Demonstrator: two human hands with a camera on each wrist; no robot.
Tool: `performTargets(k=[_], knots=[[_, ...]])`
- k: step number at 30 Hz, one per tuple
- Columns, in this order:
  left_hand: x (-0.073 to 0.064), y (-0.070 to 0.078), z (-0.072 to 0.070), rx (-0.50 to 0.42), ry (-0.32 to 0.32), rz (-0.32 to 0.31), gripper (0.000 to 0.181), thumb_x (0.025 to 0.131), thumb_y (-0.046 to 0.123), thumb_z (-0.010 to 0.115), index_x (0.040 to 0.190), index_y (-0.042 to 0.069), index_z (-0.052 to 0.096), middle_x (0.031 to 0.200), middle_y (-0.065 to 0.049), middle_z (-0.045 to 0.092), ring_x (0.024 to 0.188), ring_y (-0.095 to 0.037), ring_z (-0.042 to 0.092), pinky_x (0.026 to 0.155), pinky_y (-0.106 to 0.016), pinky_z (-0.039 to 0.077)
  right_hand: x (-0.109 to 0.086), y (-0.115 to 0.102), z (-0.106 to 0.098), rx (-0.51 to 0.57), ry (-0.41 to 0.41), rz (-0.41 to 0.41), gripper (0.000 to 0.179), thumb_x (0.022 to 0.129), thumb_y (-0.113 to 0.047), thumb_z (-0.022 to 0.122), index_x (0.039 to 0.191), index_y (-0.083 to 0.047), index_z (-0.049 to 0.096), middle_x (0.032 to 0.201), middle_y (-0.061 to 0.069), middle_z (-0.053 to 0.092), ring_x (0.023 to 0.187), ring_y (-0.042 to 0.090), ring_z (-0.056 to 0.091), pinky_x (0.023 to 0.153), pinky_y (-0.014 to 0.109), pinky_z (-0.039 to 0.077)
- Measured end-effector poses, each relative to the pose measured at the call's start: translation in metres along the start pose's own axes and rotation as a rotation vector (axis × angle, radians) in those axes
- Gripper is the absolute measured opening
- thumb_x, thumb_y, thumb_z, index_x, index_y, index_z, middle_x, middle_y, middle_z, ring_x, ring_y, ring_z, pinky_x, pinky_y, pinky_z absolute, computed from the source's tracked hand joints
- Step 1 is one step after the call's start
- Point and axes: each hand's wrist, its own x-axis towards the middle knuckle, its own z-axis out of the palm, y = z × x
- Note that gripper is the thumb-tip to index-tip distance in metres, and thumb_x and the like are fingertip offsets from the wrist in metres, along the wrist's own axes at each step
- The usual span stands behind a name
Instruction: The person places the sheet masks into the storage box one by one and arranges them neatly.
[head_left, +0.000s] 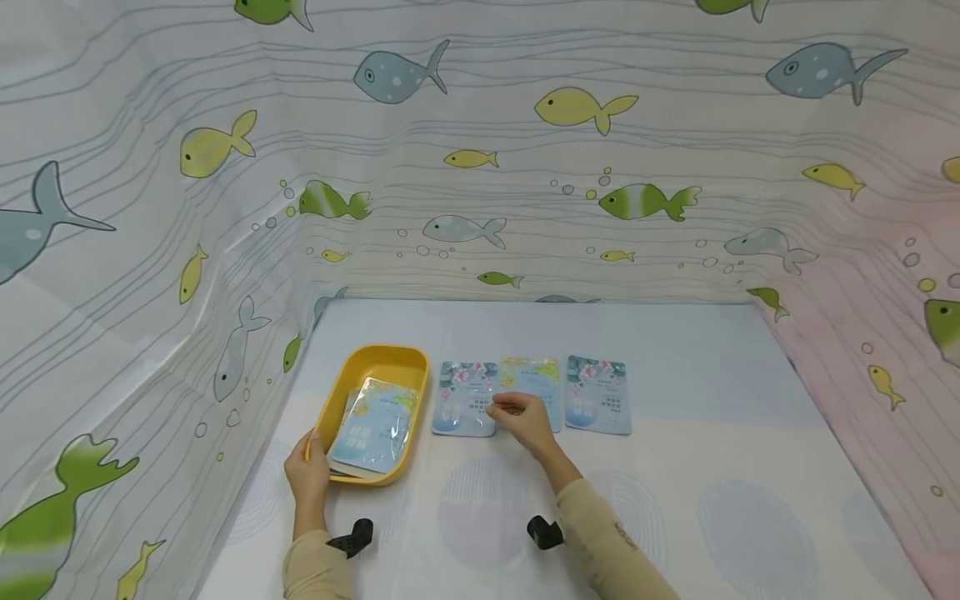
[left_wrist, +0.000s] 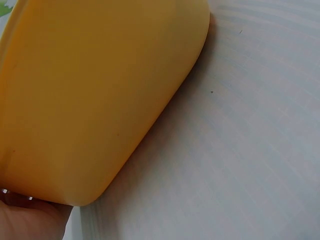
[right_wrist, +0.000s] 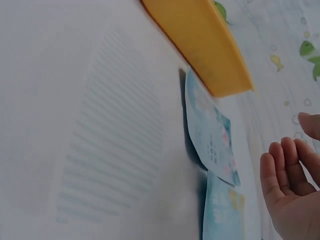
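Note:
A yellow plastic basin [head_left: 386,360] stands at the left of the table with several flat sachets [head_left: 377,429] lying in it. My left hand [head_left: 308,477] grips the basin's left rim near its front corner. Three sachets lie in a row to the right: a blue floral one [head_left: 456,400], a blue and yellow one [head_left: 546,379], and another blue floral one [head_left: 598,400]. Over the first two hovers my right hand [head_left: 525,419], partly covering the middle sachet. In the right wrist view its fingers [right_wrist: 292,167] are loosely bent, the thumb apart, nothing between them.
A pale patterned cloth [head_left: 720,483] covers the table. Fish-printed curtains [head_left: 480,192] enclose the back and both sides. Black wrist-camera mounts [head_left: 545,532] stick inward from both sleeves.

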Motion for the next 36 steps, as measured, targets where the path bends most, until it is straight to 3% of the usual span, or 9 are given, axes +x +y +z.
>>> performTargets(k=[8,15,23,36], knots=[[0.0,0.002,-0.001,0.008,-0.009,0.002,0.044,0.1,0.016,0.036,0.13,-0.014,0.045,0.132,-0.036,0.043,0.126,-0.046,0.037,0.106,-0.055,0.029,-0.001,0.006,-0.021,0.004,0.084,0.053,0.024,0.084,-0.005,0.068,0.104,0.008,0.067,0.096,0.021,0.068,0.085,0.023,0.065,0.076,0.033,0.054],[0.001,0.003,0.0,0.004,-0.011,-0.006,0.044,0.1,0.017,0.036,0.13,-0.014,0.045,0.132,-0.036,0.043,0.126,-0.045,0.038,0.106,-0.055,0.029,0.014,0.048,-0.041,0.018,0.163,0.11,0.03,0.082,-0.012,0.072,0.105,0.006,0.068,0.094,0.013,0.071,0.082,0.014,0.065,0.075,0.025,0.054],[0.001,0.001,0.001,-0.011,-0.02,-0.037,0.046,0.101,0.019,0.036,0.132,-0.013,0.043,0.134,-0.035,0.041,0.127,-0.045,0.036,0.107,-0.054,0.028,0.011,0.057,-0.07,-0.051,0.23,0.137,0.033,0.083,-0.016,0.072,0.108,0.006,0.066,0.1,0.015,0.07,0.089,0.017,0.064,0.075,0.017,0.049],[0.001,-0.001,-0.001,0.006,-0.009,-0.01,0.045,0.1,0.018,0.036,0.13,-0.014,0.045,0.132,-0.035,0.044,0.126,-0.044,0.037,0.106,-0.054,0.029,0.001,0.073,-0.115,-0.169,0.346,0.221,0.031,0.086,-0.014,0.068,0.109,0.007,0.065,0.105,0.02,0.067,0.091,0.021,0.063,0.072,0.015,0.048]])
